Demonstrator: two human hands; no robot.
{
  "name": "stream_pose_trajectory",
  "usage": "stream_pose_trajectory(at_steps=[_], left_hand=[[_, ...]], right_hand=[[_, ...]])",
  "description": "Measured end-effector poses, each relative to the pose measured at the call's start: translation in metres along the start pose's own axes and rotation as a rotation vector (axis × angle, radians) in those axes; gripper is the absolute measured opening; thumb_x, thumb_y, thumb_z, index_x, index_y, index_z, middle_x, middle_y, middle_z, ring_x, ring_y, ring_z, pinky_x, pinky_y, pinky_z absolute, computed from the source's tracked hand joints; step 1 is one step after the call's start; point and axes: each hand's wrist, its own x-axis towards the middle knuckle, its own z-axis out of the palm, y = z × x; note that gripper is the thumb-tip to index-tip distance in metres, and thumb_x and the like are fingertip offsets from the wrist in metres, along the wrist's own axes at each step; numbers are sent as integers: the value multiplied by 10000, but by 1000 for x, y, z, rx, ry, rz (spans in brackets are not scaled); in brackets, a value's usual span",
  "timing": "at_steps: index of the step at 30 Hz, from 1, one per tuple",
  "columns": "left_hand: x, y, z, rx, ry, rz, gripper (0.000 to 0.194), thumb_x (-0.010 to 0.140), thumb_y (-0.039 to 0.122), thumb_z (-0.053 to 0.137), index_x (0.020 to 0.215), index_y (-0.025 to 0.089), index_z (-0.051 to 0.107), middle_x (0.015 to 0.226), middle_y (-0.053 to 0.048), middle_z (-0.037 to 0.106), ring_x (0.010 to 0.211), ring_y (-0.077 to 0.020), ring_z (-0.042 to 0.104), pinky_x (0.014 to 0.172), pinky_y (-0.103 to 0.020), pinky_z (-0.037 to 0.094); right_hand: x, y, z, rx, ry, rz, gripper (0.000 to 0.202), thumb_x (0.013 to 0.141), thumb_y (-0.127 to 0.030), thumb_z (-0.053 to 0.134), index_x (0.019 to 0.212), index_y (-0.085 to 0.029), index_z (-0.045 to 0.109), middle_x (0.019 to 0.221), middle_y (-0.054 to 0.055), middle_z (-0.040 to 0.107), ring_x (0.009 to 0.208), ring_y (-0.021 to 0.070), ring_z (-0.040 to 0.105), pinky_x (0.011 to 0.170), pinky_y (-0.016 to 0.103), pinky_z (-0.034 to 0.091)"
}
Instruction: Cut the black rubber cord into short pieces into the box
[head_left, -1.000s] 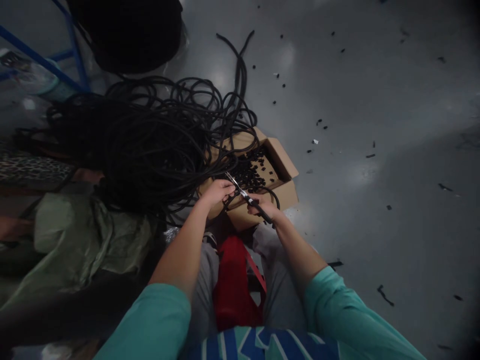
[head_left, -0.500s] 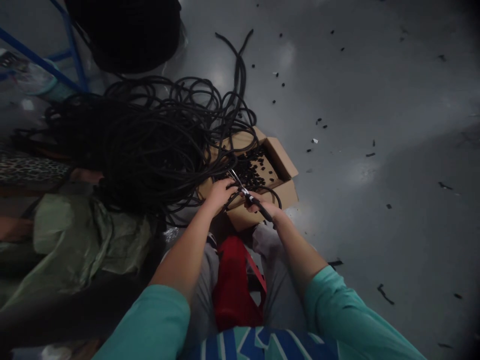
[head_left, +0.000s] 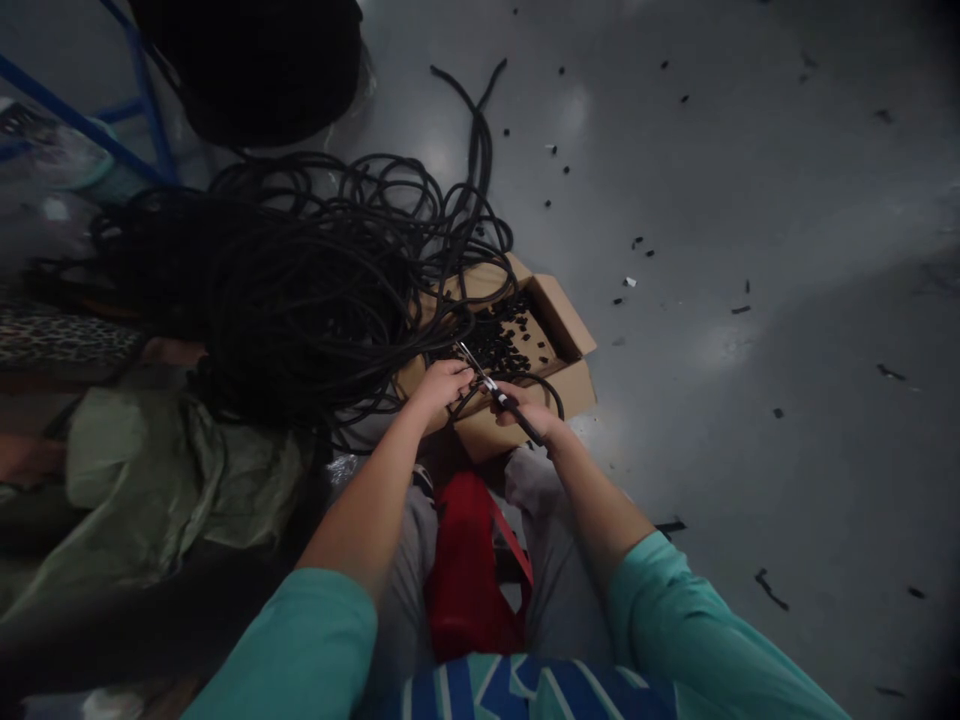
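Observation:
My right hand [head_left: 519,405] grips black-handled scissors [head_left: 491,383], blades pointing up and left. Close beside the blades, my left hand [head_left: 442,388] is closed on a black cord [head_left: 553,388], part of which loops past my right hand. Both hands are above the near side of an open cardboard box [head_left: 568,310]. Many short black cut pieces [head_left: 499,340] lie inside it. A large tangle of black cord [head_left: 300,270] spreads to the left and trails over the box's left edge. My fingers hide the exact spot where cord and blades meet.
A red seat-like object [head_left: 465,560] stands between my legs. At the left, a person's arm and green garment [head_left: 150,480] border the cord. Behind are a big black bundle [head_left: 255,70] and a blue metal frame [head_left: 142,100]. Black scraps [head_left: 741,309] dot the grey floor.
The scissor blades have come together from a slightly spread position. My left fingers have drawn closer together near the blades. The box and the cord tangle look unmoved.

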Motion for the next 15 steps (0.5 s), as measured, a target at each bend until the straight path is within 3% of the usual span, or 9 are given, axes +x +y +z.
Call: stream_pose_trajectory(at_steps=[4,9,12,15], left_hand=[[-4,8,2,-141,-2,-33,160,748,183,496,598,129,500,449,52,416,334,-24,283,372,-190,165],[-6,10,2,-165,-9,-15,148,758,169,485,626,116,527,458,45,440,318,-20,293,357,-186,163],[-3,4,2,-154,-17,12,131,750,213,509,676,114,552,494,35,478,339,-27,330,369,-181,208],[3,-4,2,-86,64,114,134,684,225,590,766,119,581,620,5,573,443,-47,437,448,-180,318]], right_hand=[[0,-1,2,9,32,-31,558,460,-144,579,1015,-187,615,697,-35,509,646,104,445,613,226,357],[0,-2,2,-75,71,-33,519,468,-129,569,981,-170,634,627,-52,491,590,92,417,579,225,341],[-1,-2,1,-100,95,-27,500,473,-138,561,966,-164,639,582,-59,478,546,83,401,534,213,326],[-2,-3,1,-95,101,10,495,479,-145,551,967,-160,634,534,-71,452,482,69,370,477,202,299]])
